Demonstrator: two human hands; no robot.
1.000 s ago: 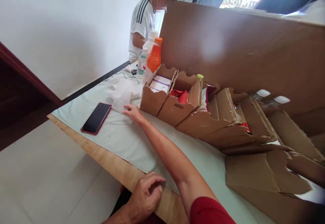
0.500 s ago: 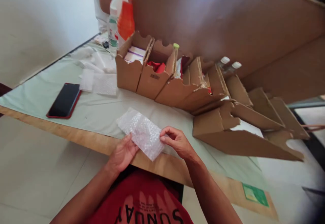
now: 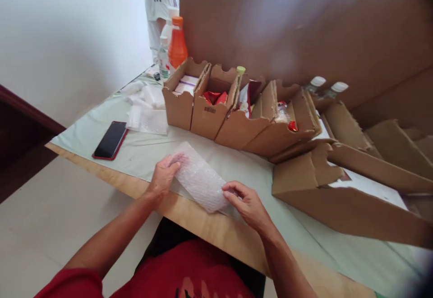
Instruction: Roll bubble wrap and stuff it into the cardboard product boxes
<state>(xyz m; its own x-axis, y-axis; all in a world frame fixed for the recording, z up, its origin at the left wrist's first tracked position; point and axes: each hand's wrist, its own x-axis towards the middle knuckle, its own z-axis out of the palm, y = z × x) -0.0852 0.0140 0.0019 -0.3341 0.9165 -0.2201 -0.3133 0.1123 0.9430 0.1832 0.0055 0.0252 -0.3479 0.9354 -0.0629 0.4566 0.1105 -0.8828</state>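
Note:
A clear bubble wrap bag (image 3: 199, 178) is spread between my two hands above the table's front edge. My left hand (image 3: 163, 175) grips its far left end, thumb on top and the other fingers behind or inside the plastic, where they show pinkish through it. At the near right corner, my right hand (image 3: 244, 199) pinches the edge between thumb and fingertips. The bag looks flat, with nothing visible inside.
A phone (image 3: 111, 140) lies left, beside more bubble wrap bags (image 3: 149, 120). Cardboard bins (image 3: 179, 108) with packets and boxes line the back. An orange bottle (image 3: 177, 45) stands behind them. A larger cardboard bin (image 3: 311, 199) sits at right. A person in white (image 3: 160, 0) stands beyond.
My left hand has moved from the bag's near edge up to its far left end and now grips there. My right hand keeps its pinch. The view has shifted.

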